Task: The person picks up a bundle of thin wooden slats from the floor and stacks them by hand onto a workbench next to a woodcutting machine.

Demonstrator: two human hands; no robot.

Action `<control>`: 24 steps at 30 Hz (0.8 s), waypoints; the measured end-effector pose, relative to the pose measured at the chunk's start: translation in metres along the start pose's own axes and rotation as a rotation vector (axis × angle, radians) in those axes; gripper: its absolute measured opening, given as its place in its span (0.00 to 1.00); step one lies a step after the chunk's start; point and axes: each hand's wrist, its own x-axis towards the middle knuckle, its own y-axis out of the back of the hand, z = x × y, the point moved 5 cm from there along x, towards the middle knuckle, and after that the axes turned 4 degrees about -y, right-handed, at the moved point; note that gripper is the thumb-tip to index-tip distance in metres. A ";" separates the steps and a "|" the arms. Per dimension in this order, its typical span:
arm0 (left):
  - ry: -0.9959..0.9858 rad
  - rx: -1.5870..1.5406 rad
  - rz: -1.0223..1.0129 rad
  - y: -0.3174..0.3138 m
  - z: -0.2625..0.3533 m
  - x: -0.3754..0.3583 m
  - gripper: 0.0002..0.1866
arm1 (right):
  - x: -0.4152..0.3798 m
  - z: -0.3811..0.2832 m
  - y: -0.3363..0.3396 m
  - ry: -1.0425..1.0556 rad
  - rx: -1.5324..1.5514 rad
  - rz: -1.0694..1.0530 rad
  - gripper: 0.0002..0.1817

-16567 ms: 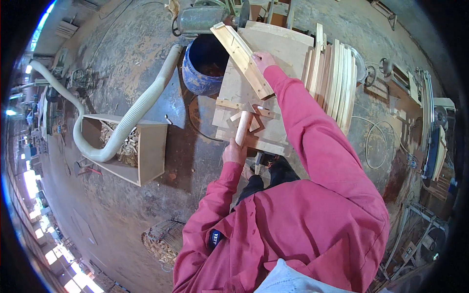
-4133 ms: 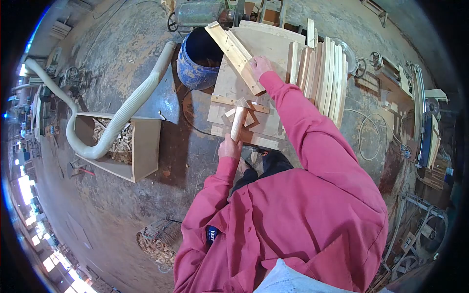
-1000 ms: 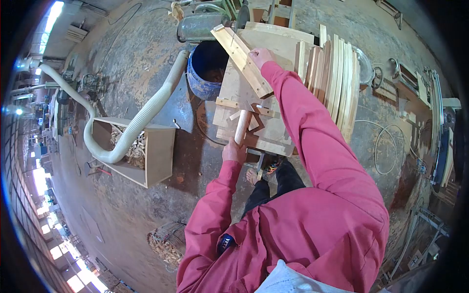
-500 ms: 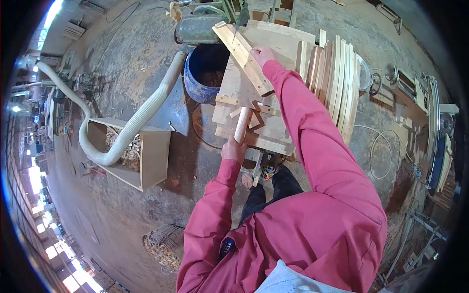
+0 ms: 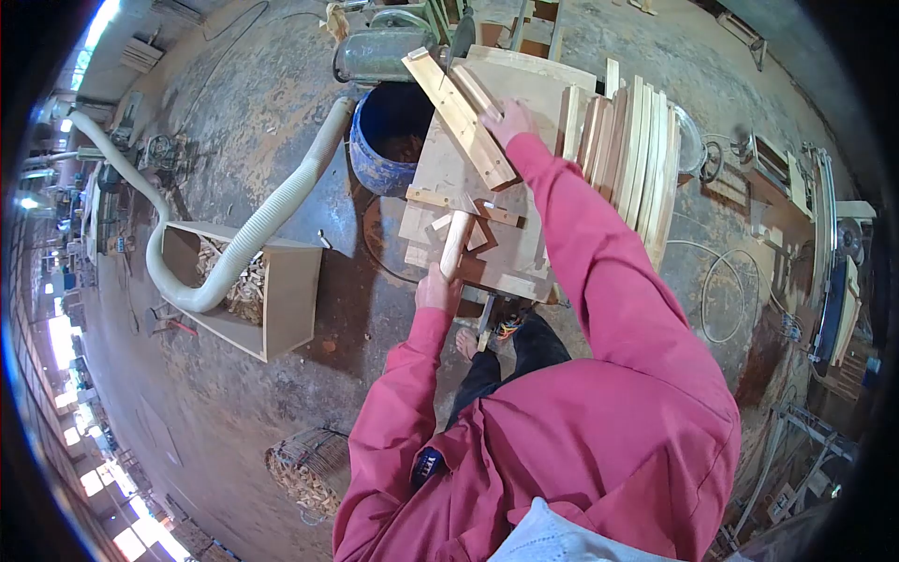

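My left hand (image 5: 437, 288) is wrapped round the thick wooden handle of a tool (image 5: 456, 245); a small metal part shows at its far end, over the near part of the worktable. My right hand (image 5: 512, 124) grips the near end of a short wooden strip (image 5: 476, 89), fingers closed over it. That strip lies beside a longer pale board with holes (image 5: 461, 122), set slantwise across the worktable (image 5: 552, 94). Small wood blocks (image 5: 479, 234) and a thin batten (image 5: 429, 197) lie near the tool's tip.
Several long wooden strips (image 5: 646, 159) lie side by side at the table's right. A blue barrel (image 5: 375, 169) stands left of it, near a green motor housing (image 5: 386, 56). A ribbed hose (image 5: 272, 211) runs into an open box (image 5: 292, 300) of scraps. Near my feet sits a wire basket (image 5: 304, 468).
My right hand has shifted slightly down and right, and the short strip now shows apart from the slanted board. The left hand still holds the tool, with its tip turned slightly left.
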 end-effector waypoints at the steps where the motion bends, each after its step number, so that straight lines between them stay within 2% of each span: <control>1: -0.008 -0.005 0.006 0.001 -0.003 -0.004 0.19 | -0.013 -0.001 0.006 0.003 -0.006 0.002 0.17; 3: -0.020 0.020 0.028 0.003 -0.009 -0.015 0.19 | -0.040 0.001 0.005 0.037 0.166 -0.185 0.16; 6: -0.011 -0.005 0.012 0.002 -0.021 -0.031 0.18 | -0.065 -0.003 0.007 -0.032 0.160 -0.283 0.14; 10: 0.011 0.014 -0.044 -0.001 -0.037 -0.044 0.19 | -0.064 -0.003 -0.015 0.011 0.071 -0.251 0.14; 12: 0.012 -0.012 -0.046 -0.003 -0.047 -0.051 0.20 | -0.054 0.008 -0.050 0.060 0.265 -0.304 0.14; 15: 0.025 -0.018 -0.063 -0.001 -0.046 -0.056 0.20 | -0.045 -0.005 -0.061 0.089 0.205 -0.324 0.18; 21: 0.058 0.016 -0.104 0.000 -0.045 -0.057 0.21 | -0.036 -0.010 -0.072 0.019 0.303 -0.345 0.15; 24: 0.063 0.033 -0.112 0.002 -0.041 -0.053 0.21 | -0.034 -0.011 -0.068 0.071 0.262 -0.273 0.15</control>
